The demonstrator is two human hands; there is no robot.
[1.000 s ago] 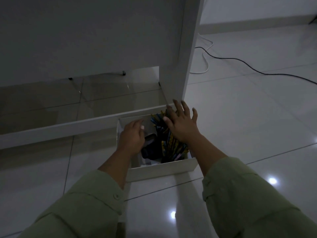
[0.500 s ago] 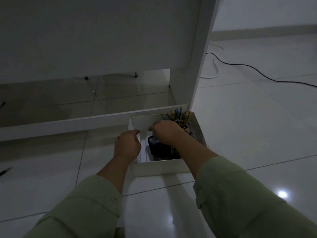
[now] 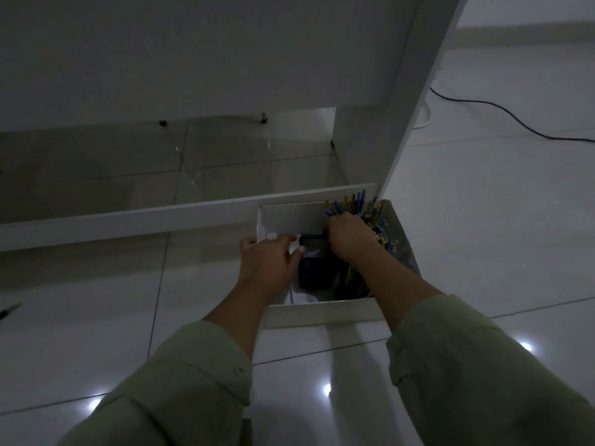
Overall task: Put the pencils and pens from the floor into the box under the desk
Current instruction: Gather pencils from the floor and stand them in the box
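A white box [image 3: 322, 312] stands on the tiled floor beside the white desk leg [image 3: 409, 123]. A bundle of blue and yellow pencils and pens [image 3: 357, 206] leans in its right half, tips sticking over the far rim. My right hand [image 3: 349, 238] is closed around this bundle from above. A black holder [image 3: 314, 272] sits in the box's left half. My left hand [image 3: 269, 263] rests on the box's left wall, fingers touching the holder's rim. One dark pen [image 3: 8, 312] lies on the floor at the far left edge.
A low white crossbar [image 3: 128, 217] of the desk runs left from the box. The desk's back panel [image 3: 193, 53] fills the upper view. A black cable [image 3: 502, 119] and a white cable [image 3: 426, 119] trail over the floor to the right.
My right hand went from spread flat over the pencils to closed around the bundle, which now stands more upright. My left hand shifted along the left wall. The view moved nearer.
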